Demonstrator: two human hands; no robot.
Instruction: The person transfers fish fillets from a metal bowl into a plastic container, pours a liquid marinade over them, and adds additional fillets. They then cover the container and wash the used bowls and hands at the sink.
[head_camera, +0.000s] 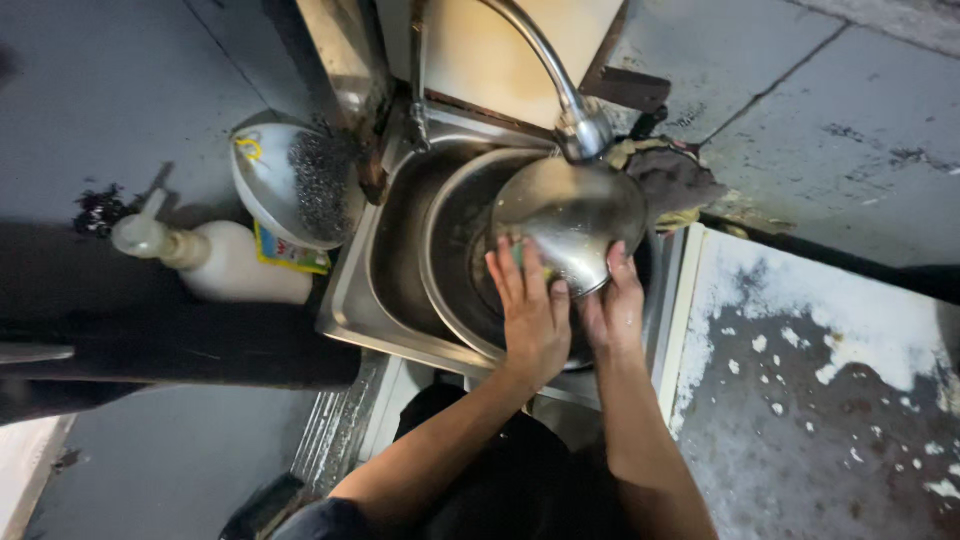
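Both forearms enter from the bottom edge and angle up toward the sink, bare, converging at the wrists. Left hand (530, 310): palm down, fingers spread and laid flat against the near side of a steel bowl (570, 220), fingertips up on its outer wall; a bit of green, likely a sponge (518, 256), shows under the fingers, but too little of it is visible to be sure. Right hand (615, 305): fingers curled over the bowl's near right rim, thumb side hidden, gripping the edge.

Bowl is round, no real long axis; it is tilted, with its outer underside facing the camera and near side, its opening turned away toward the back wall. It sits above a larger steel basin (450, 290) that rests inside the sink (365, 300).

Just past the bowl, the tap (570, 110) curves down from the back, spout directly over the bowl's far edge. A rag (670, 180) lies bunched to the right of the spout on the sink's far corner.

Left of the sink: a white dish (265, 175) holding a steel scourer (320, 180), and a white pump bottle (215, 260) lying on its side, nozzle pointing left. Right of the sink: a worn tabletop (820, 400) flecked with white.
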